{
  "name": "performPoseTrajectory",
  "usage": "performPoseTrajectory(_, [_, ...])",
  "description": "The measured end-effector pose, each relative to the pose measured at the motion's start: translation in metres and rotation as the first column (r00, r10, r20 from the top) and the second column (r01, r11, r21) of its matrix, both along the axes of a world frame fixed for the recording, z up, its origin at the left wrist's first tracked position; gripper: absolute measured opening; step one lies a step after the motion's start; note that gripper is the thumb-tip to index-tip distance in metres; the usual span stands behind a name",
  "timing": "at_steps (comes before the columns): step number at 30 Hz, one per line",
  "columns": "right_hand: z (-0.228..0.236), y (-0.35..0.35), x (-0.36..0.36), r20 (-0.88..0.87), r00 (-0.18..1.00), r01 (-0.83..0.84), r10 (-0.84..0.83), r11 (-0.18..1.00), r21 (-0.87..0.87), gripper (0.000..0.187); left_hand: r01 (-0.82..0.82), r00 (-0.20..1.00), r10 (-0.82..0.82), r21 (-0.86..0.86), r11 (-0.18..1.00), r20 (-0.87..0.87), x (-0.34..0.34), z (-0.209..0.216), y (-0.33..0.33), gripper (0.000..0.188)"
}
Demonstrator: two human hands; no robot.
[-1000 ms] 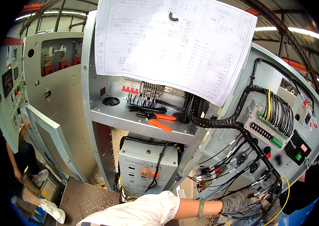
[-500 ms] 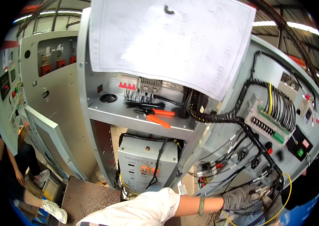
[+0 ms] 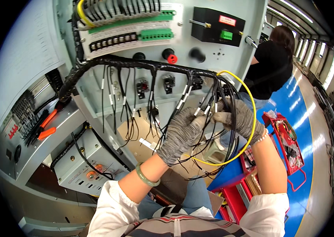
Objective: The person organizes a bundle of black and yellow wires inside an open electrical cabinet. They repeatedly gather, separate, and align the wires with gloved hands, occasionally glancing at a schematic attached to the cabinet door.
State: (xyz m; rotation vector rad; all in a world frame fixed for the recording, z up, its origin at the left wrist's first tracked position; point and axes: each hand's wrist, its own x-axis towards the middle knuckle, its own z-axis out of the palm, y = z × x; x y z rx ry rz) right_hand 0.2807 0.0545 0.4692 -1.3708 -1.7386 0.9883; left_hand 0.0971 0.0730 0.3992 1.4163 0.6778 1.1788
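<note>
Both my hands wear grey knit gloves and work among thin black wires (image 3: pixel 198 106) hanging from a black corrugated harness (image 3: pixel 135 63) on the open grey cabinet door (image 3: pixel 198 47). My left hand (image 3: pixel 181 134) pinches a few of these wires near their white sleeved ends. My right hand (image 3: pixel 240 118) grips other wire ends just to the right, close to the left hand. A yellow wire (image 3: pixel 250 118) loops around my right hand and under both wrists. A green bangle (image 3: pixel 145 177) sits on my left wrist.
Orange-handled pliers (image 3: pixel 46 124) lie on a grey shelf at the left. A grey box (image 3: pixel 80 162) with cables sits below it. Green terminal blocks (image 3: pixel 155 33) line the door top. Another person in black (image 3: pixel 271 63) stands at the right. A red tool tray (image 3: pixel 289 148) is on the blue floor.
The view has swung from the whole cabinet to the door's wiring. My left hand has come up to the wires beside my right hand; earlier only the right hand reached them.
</note>
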Motion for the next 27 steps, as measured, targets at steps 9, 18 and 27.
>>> performPoseTrajectory(9, [-0.004,0.007,0.004,0.057,0.998,-0.019,0.015,0.998,0.06,0.028,0.003,0.998,-0.001,-0.034,0.999,0.058,0.005,0.001,0.002,0.018])
performPoseTrajectory(18, [0.001,0.001,-0.004,-0.063,0.997,-0.033,0.035,0.999,0.042,0.028,0.059,0.997,-0.065,-0.123,0.991,-0.046,-0.003,0.012,-0.002,0.015])
performPoseTrajectory(27, [-0.002,0.001,-0.006,-0.111,0.993,-0.02,0.023,0.999,0.031,0.028,0.067,0.995,-0.073,0.089,0.994,0.061,0.003,-0.002,0.006,0.031])
